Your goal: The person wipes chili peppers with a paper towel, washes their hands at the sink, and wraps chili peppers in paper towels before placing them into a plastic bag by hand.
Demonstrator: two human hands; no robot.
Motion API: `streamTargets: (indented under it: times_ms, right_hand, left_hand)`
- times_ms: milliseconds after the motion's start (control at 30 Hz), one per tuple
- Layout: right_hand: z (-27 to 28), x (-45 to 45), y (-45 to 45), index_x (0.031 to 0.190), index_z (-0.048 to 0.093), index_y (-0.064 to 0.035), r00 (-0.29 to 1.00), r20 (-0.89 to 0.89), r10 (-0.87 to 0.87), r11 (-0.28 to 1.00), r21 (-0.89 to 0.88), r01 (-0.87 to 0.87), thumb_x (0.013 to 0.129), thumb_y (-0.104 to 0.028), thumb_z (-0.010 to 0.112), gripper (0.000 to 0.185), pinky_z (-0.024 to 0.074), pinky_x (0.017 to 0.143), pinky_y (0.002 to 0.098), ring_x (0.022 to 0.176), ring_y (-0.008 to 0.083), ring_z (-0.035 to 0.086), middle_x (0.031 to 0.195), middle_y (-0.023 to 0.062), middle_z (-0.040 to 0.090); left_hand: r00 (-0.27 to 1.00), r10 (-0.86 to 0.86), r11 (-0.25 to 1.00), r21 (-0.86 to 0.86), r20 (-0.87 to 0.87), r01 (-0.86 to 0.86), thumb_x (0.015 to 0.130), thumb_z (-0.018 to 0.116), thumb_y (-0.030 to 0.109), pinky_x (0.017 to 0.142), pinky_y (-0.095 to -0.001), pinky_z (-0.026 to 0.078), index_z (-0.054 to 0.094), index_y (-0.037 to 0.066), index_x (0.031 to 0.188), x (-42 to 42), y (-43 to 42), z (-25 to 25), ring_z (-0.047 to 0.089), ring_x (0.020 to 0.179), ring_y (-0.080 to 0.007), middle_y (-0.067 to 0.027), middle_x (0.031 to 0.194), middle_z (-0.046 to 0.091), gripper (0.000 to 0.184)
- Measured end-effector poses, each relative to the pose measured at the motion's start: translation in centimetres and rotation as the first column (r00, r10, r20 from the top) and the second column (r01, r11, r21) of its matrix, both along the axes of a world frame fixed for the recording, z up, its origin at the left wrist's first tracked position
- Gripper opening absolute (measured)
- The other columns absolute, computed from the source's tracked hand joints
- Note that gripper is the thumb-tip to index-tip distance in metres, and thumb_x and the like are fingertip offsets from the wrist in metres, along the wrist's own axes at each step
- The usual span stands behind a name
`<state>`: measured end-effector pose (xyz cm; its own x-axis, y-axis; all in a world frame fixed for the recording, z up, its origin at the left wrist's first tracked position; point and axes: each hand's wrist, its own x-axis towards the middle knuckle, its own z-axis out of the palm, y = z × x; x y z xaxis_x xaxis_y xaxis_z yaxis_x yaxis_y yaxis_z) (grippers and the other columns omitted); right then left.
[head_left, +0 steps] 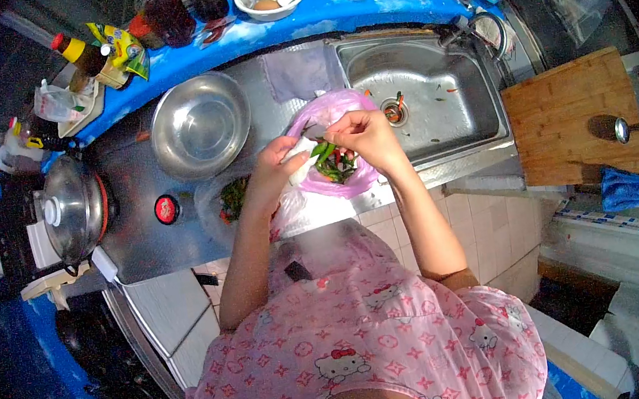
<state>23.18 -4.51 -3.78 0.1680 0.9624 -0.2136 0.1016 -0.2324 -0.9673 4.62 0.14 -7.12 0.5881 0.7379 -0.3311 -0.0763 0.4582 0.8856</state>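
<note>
A pink plastic bag point(361, 180) lies open on the metal counter, with green and red pieces point(335, 164) inside it. Over its left side is my left hand point(278, 169), its fingers closed near white crumpled material point(301, 166); what they grip is too small to make out. My right hand point(364, 138) is above the bag, thumb and fingers pinched together on something I cannot make out. By my left forearm, a clear bag or dish point(214, 204) holds more green and red pieces point(233, 199).
A steel bowl point(201, 126) is behind on the left, near a red-lidded jar point(167, 210) and a lidded pan point(74, 208). To the right are the sink point(434, 100), with scraps at its drain, and a wooden board point(567, 120). Bottles and a white bowl point(272, 9) line the blue shelf.
</note>
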Motion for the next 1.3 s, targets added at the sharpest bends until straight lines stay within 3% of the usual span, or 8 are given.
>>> streamTargets:
  times_ms: [200, 333, 567, 767, 867, 900, 1100, 1300]
  right_hand:
    - [-2.3, -0.4, 0.0, 0.078, 0.061, 0.0033, 0.960, -0.242, -0.137, 0.991, -0.041, 0.131, 0.075, -0.002, 0.063, 0.006, 0.0411, 0.043, 0.0186, 0.048, 0.0071, 0.052, 0.063, 0.0044, 0.059]
    - [-5.8, -5.0, -0.2, 0.080, 0.062, 0.0009, 0.964, -0.252, -0.088, 0.984, -0.173, 0.044, 0.076, -0.001, 0.062, 0.005, 0.0430, 0.045, 0.0189, 0.048, 0.0078, 0.052, 0.063, 0.0040, 0.059]
    - [-14.9, -14.1, -0.3, 0.087, 0.060, 0.0035, 0.972, -0.230, -0.042, 0.974, -0.225, -0.011, 0.074, -0.004, 0.066, 0.016, 0.0422, 0.041, 0.0200, 0.049, 0.0094, 0.054, 0.066, 0.0048, 0.059]
    - [-10.9, -13.6, -0.8, 0.081, 0.060, 0.0003, 0.920, -0.359, -0.157, 0.979, -0.182, 0.096, 0.074, -0.005, 0.066, 0.011, 0.0373, 0.039, 0.0178, 0.047, 0.0070, 0.053, 0.063, 0.0038, 0.060]
    - [-8.1, -14.0, -0.8, 0.076, 0.059, -0.0015, 0.929, -0.337, -0.153, 0.987, -0.100, 0.126, 0.074, -0.006, 0.067, 0.010, 0.0367, 0.041, 0.0168, 0.047, 0.0051, 0.052, 0.062, 0.0017, 0.059]
    - [-7.8, -14.3, -0.8, 0.075, 0.058, -0.0016, 0.947, -0.288, -0.139, 0.990, -0.062, 0.127, 0.074, -0.007, 0.068, 0.011, 0.0378, 0.041, 0.0176, 0.048, 0.0054, 0.052, 0.062, 0.0019, 0.059]
    - [-6.9, -15.8, -0.6, 0.072, 0.057, -0.0023, 0.967, -0.135, -0.218, 0.976, 0.001, 0.220, 0.075, -0.008, 0.067, 0.011, 0.0341, 0.041, 0.0168, 0.046, 0.0031, 0.046, 0.058, -0.0005, 0.056]
    - [-9.5, -15.0, -0.8, 0.079, 0.054, -0.0011, 0.861, -0.353, -0.366, 0.913, 0.045, 0.406, 0.078, -0.003, 0.061, 0.007, 0.0442, 0.048, 0.0199, 0.055, 0.0097, 0.056, 0.066, 0.0044, 0.059]
  left_hand:
    - [0.943, 0.281, 0.953, 0.165, -0.179, -0.253, 0.078, 0.060, 0.009, 0.072, -0.0245, 0.044, 0.051, 0.001, 0.104, -4.6, 0.9, -2.6, 0.055, 0.084, -0.0130, -0.0076, 0.096, 0.058, 0.028]
    - [0.806, 0.559, 0.825, 0.028, -0.194, -0.565, 0.080, 0.059, 0.012, 0.074, -0.0270, 0.045, 0.048, 0.000, 0.110, -8.5, 1.1, -1.4, 0.056, 0.085, -0.0161, -0.0082, 0.098, 0.058, 0.034]
    - [0.814, 0.564, 0.818, -0.045, -0.139, -0.574, 0.079, 0.061, 0.017, 0.075, -0.0291, 0.046, 0.045, 0.002, 0.116, -13.7, 1.0, -3.1, 0.056, 0.090, -0.0196, -0.0099, 0.105, 0.055, 0.043]
    - [0.909, 0.199, 0.980, 0.101, -0.367, -0.174, 0.083, 0.055, 0.015, 0.069, -0.0243, 0.044, 0.051, 0.003, 0.103, -14.1, 0.2, -4.4, 0.054, 0.078, -0.0092, -0.0032, 0.087, 0.057, 0.024]
    - [0.971, 0.072, 0.976, 0.217, -0.230, -0.021, 0.083, 0.054, 0.013, 0.069, -0.0243, 0.044, 0.049, 0.002, 0.102, -12.5, -0.6, -5.2, 0.054, 0.077, -0.0090, -0.0036, 0.086, 0.058, 0.023]
    - [0.992, 0.069, 0.997, 0.034, -0.109, -0.065, 0.081, 0.056, 0.009, 0.067, -0.0239, 0.044, 0.047, 0.001, 0.101, -11.8, -1.1, -3.5, 0.055, 0.076, -0.0095, -0.0052, 0.085, 0.058, 0.023]
    - [0.976, 0.071, 0.991, 0.124, -0.208, -0.046, 0.073, 0.062, 0.002, 0.062, -0.0234, 0.045, 0.046, 0.001, 0.097, -12.6, -1.8, -3.7, 0.056, 0.073, -0.0106, -0.0081, 0.082, 0.060, 0.029]
    - [0.926, 0.251, 0.958, 0.210, -0.282, -0.196, 0.073, 0.063, 0.002, 0.063, -0.0240, 0.046, 0.048, 0.003, 0.096, -17.1, -1.4, -6.8, 0.057, 0.073, -0.0120, -0.0086, 0.083, 0.061, 0.028]
